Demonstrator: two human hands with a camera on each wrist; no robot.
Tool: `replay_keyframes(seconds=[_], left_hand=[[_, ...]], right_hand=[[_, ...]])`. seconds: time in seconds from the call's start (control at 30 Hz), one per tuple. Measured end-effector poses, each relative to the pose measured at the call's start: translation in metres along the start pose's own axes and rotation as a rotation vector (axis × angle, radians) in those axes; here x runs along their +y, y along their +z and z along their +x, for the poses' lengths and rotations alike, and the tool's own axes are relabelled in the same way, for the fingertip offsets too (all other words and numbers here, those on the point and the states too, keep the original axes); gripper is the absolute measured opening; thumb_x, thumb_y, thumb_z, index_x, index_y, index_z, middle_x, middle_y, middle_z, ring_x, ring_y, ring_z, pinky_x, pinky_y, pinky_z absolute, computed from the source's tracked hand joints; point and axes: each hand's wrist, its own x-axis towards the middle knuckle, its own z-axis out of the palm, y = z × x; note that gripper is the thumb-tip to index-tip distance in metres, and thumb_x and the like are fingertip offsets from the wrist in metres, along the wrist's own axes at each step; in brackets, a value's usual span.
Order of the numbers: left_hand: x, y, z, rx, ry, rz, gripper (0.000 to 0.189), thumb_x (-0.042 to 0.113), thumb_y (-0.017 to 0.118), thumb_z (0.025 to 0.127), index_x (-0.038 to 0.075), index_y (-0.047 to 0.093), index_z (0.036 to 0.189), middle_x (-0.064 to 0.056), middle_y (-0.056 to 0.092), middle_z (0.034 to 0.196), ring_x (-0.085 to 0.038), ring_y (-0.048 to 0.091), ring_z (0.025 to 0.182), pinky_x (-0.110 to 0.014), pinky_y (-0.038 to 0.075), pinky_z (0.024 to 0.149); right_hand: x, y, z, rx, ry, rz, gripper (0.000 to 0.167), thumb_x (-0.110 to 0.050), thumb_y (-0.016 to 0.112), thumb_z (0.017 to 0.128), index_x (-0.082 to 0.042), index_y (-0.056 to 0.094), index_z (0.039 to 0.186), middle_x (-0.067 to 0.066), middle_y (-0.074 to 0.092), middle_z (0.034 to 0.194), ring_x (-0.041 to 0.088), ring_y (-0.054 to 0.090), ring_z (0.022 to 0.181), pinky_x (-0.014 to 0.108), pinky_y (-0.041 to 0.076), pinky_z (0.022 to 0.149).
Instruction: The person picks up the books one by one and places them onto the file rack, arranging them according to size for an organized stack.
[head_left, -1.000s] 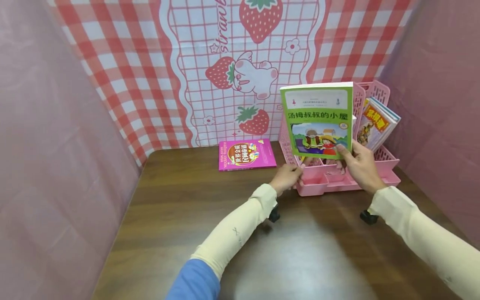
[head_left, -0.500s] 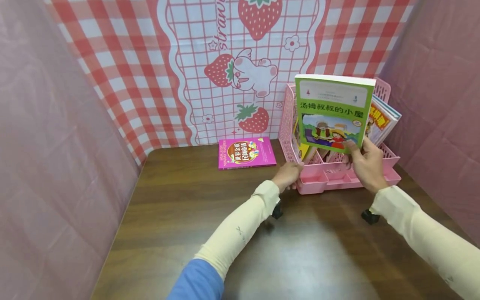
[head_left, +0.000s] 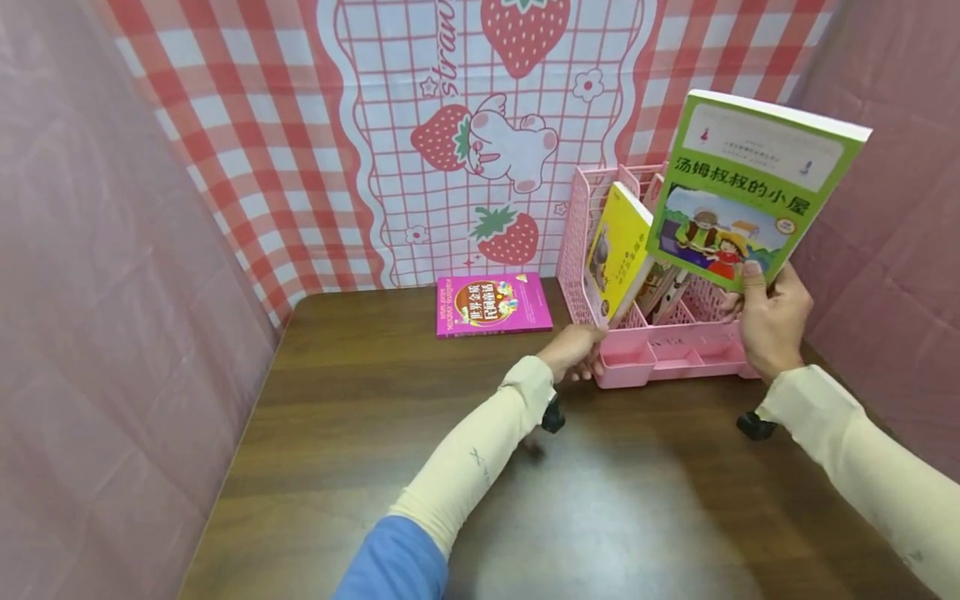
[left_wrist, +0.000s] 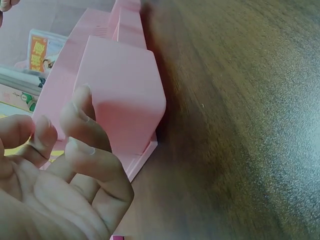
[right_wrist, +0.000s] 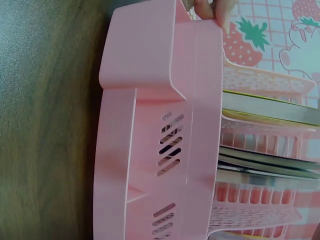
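Observation:
My right hand (head_left: 776, 321) holds a green storybook (head_left: 750, 192) by its lower right corner, thumb on the front cover. The book is raised and tilted, above the right side of a pink book rack (head_left: 626, 375). At the rack's front left corner, my left hand (head_left: 573, 350) pinches the edge between thumb and forefinger; the other fingers curl loosely in the left wrist view. A yellow book (head_left: 618, 250) leans in the rack's left compartment. Several thin books (right_wrist: 270, 162) stand in the middle one. The green book covers part of the rack.
A magenta book (head_left: 495, 306) lies flat on the wooden table (head_left: 360, 417), left of the rack. Behind stands a strawberry-print cloth (head_left: 517, 150). Pink curtains hang on both sides. In the left wrist view, a book with an orange label (left_wrist: 37, 55) shows beyond the rack.
My right hand has carried the green book right and upward, tilting it more. The yellow book has come into sight, and the books at the right are now hidden. The left hand stays put.

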Motion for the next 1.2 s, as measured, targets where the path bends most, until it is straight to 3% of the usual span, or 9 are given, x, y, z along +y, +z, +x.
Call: replay_keyframes(seconds=[0.17,0.3,0.57,0.8,1.03,1.2], left_hand=[[0.0,0.0,0.0,-0.001,0.002,-0.005,0.044,0.034,0.048,0.109,0.01,0.05,0.072,-0.011,0.063,0.061,-0.012,0.045,0.04,-0.024,0.03,0.035],[0.0,0.0,0.001,0.004,0.003,-0.017,0.042,0.035,0.048,0.109,0.009,0.05,0.077,-0.011,0.063,0.06,-0.012,0.045,0.039,-0.024,0.03,0.035],[-0.001,0.0,0.001,0.014,0.003,-0.02,0.044,0.037,0.047,0.11,-0.002,0.052,0.089,-0.012,0.063,0.06,-0.013,0.045,0.038,-0.024,0.03,0.035],[-0.002,0.0,0.0,0.006,-0.006,-0.027,0.042,0.038,0.047,0.11,0.001,0.051,0.089,-0.01,0.062,0.059,-0.012,0.044,0.038,-0.025,0.029,0.036],[-0.001,0.002,-0.001,0.009,-0.01,-0.019,0.041,0.039,0.047,0.109,-0.001,0.056,0.102,-0.009,0.062,0.059,-0.012,0.045,0.039,-0.024,0.03,0.036],[-0.001,0.003,-0.001,0.012,-0.003,-0.023,0.038,0.037,0.048,0.109,0.0,0.059,0.105,-0.01,0.062,0.06,-0.013,0.045,0.04,-0.024,0.03,0.037]], right_hand=[[-0.002,-0.003,0.005,0.046,-0.01,0.241,0.032,-0.021,0.066,0.1,0.0,0.065,0.125,0.013,0.069,0.08,0.013,0.059,0.045,0.023,0.047,0.037],[-0.003,-0.002,0.009,0.1,-0.028,0.3,0.033,-0.021,0.068,0.099,0.002,0.066,0.123,0.016,0.07,0.081,0.014,0.057,0.041,0.024,0.045,0.034],[-0.007,-0.015,0.017,0.18,-0.01,0.215,0.03,-0.023,0.063,0.102,-0.003,0.063,0.124,0.013,0.071,0.086,0.013,0.058,0.041,0.023,0.045,0.035],[-0.01,-0.024,0.019,0.27,0.013,0.212,0.032,-0.024,0.062,0.101,-0.004,0.062,0.126,0.015,0.072,0.098,0.013,0.058,0.044,0.022,0.046,0.037],[-0.009,-0.034,0.018,0.341,0.073,0.202,0.031,-0.025,0.063,0.1,-0.005,0.063,0.124,0.011,0.072,0.092,0.012,0.059,0.044,0.021,0.047,0.038],[0.001,-0.04,0.018,0.328,0.161,0.085,0.028,-0.028,0.062,0.101,-0.008,0.064,0.121,0.004,0.072,0.086,0.01,0.061,0.043,0.021,0.047,0.037]])
